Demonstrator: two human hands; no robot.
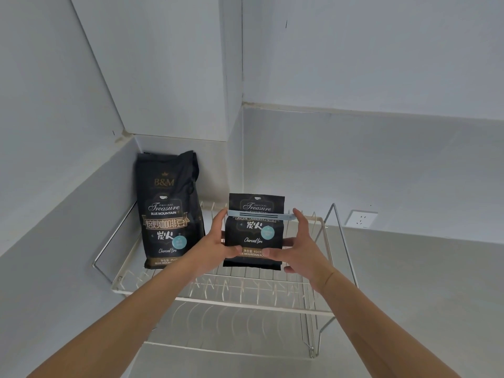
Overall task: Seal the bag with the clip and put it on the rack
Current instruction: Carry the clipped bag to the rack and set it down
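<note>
A black coffee bag [253,236], its top folded down, stands upright on the top tier of a white wire rack [245,301]. A pale blue clip [259,214] runs across the fold. My left hand [218,241] grips the bag's left side, thumb on its front and a fingertip at the clip's left end. On the other side my right hand [302,249] holds the bag the same way, a fingertip at the clip's right end.
A taller, unclipped black coffee bag [170,211] stands on the rack's left side against the corner of the white walls. A wall socket [360,219] sits to the right. The rack has a lower tier [231,347] and upright prongs along the front.
</note>
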